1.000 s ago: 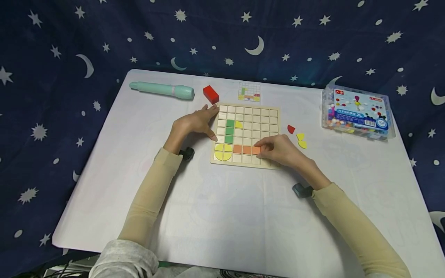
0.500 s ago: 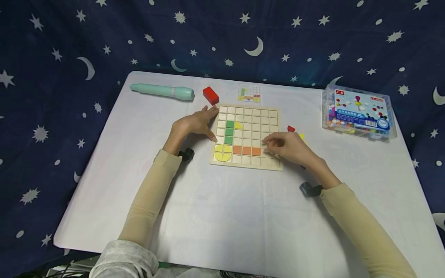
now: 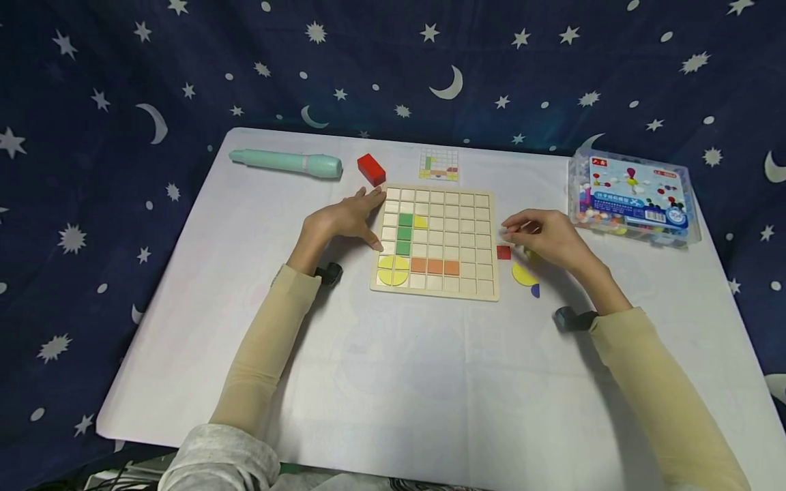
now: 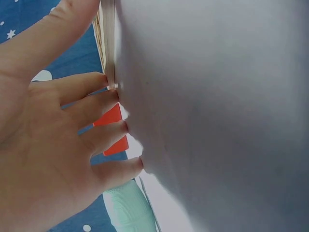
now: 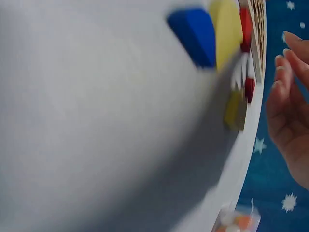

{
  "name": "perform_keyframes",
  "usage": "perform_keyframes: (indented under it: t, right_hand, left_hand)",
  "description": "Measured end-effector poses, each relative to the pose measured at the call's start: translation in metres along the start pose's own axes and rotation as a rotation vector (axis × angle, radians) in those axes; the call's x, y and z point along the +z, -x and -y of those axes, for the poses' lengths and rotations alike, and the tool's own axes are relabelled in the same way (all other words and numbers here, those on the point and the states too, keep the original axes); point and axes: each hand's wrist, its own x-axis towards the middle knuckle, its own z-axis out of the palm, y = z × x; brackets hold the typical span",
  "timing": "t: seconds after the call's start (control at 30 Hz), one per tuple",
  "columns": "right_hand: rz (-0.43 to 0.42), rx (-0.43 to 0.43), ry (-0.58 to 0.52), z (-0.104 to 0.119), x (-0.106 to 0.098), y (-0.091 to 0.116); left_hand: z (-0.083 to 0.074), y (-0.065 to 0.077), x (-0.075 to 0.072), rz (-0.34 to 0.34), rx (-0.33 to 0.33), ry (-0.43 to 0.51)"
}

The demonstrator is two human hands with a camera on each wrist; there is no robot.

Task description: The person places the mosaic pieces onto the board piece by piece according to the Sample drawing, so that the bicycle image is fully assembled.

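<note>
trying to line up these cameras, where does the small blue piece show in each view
Head: the blue piece, right of centre, just below a yellow piece.
Left wrist: not in it.
Right wrist: blue piece near the top, right of centre.
Shared landmark: the wooden board, its edge in both wrist views.

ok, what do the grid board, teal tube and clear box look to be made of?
Grid board: likely wood, matte; pale tan colour, bare-looking edge.
Teal tube: probably plastic, smooth satin; even colour, soft sheen. Painted metal not ruled out.
Clear box: likely hard plastic, fairly glossy; coloured contents show through its wall.
</note>
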Motion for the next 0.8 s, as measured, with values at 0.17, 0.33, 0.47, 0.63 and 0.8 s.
perform_keyframes:
  t: [0.17, 0.33, 0.47, 0.63, 0.8]
  right_hand:
    - [-0.003, 0.041, 0.005, -0.014, -0.011, -0.012]
    - [0.003, 0.068, -0.013, -0.023, -0.015, -0.021]
    - [0.025, 0.091, -0.013, -0.026, -0.016, -0.026]
    - [0.049, 0.103, 0.012, -0.027, -0.015, -0.028]
    - [0.058, 0.109, 0.051, -0.023, -0.012, -0.029]
  left_hand:
    - [0.001, 0.0, 0.001, 0.006, -0.007, 0.015]
    - [0.0, 0.001, 0.001, 0.004, -0.016, 0.028]
    - [0.0, 0.0, 0.0, 0.008, -0.014, 0.024]
    - [-0.002, 0.0, 0.0, 0.005, -0.015, 0.027]
    - [-0.002, 0.001, -0.001, 0.005, -0.016, 0.024]
